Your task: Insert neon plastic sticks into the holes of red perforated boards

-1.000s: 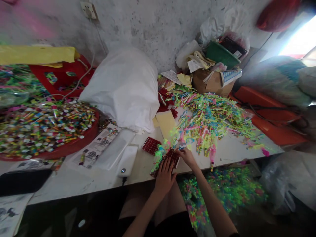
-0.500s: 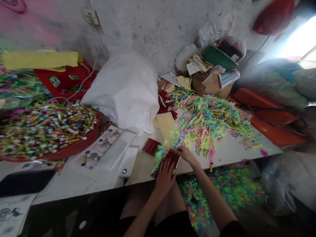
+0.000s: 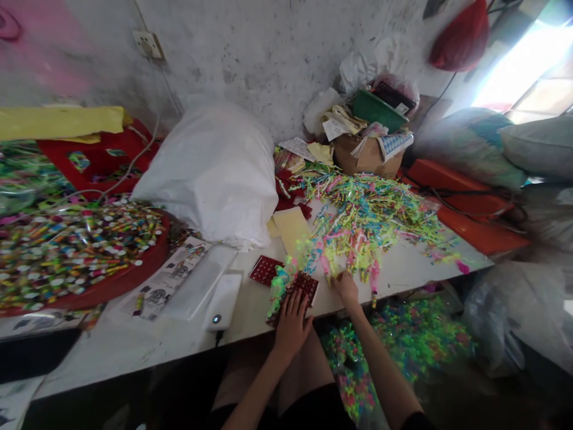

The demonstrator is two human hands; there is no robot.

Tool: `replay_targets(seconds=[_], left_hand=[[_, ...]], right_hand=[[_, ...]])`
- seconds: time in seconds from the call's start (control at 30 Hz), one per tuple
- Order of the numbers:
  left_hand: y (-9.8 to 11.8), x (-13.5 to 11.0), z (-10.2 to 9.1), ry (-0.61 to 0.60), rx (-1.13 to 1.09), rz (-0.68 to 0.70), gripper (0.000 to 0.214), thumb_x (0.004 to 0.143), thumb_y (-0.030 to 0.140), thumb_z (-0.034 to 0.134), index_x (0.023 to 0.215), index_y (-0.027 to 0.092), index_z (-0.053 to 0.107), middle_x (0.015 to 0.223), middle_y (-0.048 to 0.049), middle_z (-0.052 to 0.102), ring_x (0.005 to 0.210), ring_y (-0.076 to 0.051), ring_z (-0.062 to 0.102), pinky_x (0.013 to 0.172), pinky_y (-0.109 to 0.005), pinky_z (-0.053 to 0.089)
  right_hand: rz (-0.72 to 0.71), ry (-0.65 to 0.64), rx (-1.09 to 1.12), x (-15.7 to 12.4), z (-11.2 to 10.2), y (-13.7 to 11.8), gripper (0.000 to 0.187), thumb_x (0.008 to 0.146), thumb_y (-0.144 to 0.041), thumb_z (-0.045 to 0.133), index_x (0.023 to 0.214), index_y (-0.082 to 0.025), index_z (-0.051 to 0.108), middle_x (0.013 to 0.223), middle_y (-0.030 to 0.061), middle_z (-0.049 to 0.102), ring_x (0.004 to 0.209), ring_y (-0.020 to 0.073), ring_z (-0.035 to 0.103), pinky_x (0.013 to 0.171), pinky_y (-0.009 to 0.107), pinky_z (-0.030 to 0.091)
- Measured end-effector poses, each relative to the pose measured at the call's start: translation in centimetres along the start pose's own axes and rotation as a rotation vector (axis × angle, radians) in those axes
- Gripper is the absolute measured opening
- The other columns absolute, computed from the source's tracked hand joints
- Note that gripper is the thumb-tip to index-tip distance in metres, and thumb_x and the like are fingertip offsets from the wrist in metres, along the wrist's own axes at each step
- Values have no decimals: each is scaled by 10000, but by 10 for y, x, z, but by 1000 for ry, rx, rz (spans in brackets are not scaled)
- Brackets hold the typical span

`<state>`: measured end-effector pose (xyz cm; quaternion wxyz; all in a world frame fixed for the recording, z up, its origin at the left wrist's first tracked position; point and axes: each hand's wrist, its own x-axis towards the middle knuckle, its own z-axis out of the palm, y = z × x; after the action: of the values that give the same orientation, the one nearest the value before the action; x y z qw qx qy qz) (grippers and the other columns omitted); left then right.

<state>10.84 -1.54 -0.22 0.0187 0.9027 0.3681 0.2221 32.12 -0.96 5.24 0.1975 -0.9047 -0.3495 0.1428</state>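
My left hand (image 3: 292, 319) lies flat with fingers spread on a red perforated tray (image 3: 301, 289) at the table's front edge. A row of neon plastic pieces (image 3: 280, 283) stands in the tray at its left side. My right hand (image 3: 347, 286) rests on the white table to the right of the tray, at the near edge of a big pile of neon coloured plastic toys (image 3: 367, 218). Its fingers are curled downward; what they hold, if anything, is hidden. A second red tray (image 3: 265, 270) lies just left.
A full white sack (image 3: 210, 173) stands behind. A red basin of colourful pieces (image 3: 76, 245) is at the left. A white power bank (image 3: 222, 301), printed sheets (image 3: 165, 280), a cardboard box (image 3: 364, 155) and bags of neon toys (image 3: 403, 340) below the table surround me.
My right hand has drawn back from the tray's top right corner toward the table's front edge, to the right. The left hand stays on the tray. The camera has shifted right.
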Motion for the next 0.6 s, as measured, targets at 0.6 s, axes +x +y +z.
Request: replay_targets(seconds=[0.6], left_hand=[[3, 2, -9, -31, -22, -10, 537, 877, 351, 455, 1369, 159, 357, 1457, -106, 334, 1348, -256, 274, 1094, -454, 270]], right_hand=[[-221, -466, 974, -13, 1, -15, 482, 659, -588, 643, 837, -147, 715, 984, 96, 691, 791, 195, 633, 619, 284, 526]])
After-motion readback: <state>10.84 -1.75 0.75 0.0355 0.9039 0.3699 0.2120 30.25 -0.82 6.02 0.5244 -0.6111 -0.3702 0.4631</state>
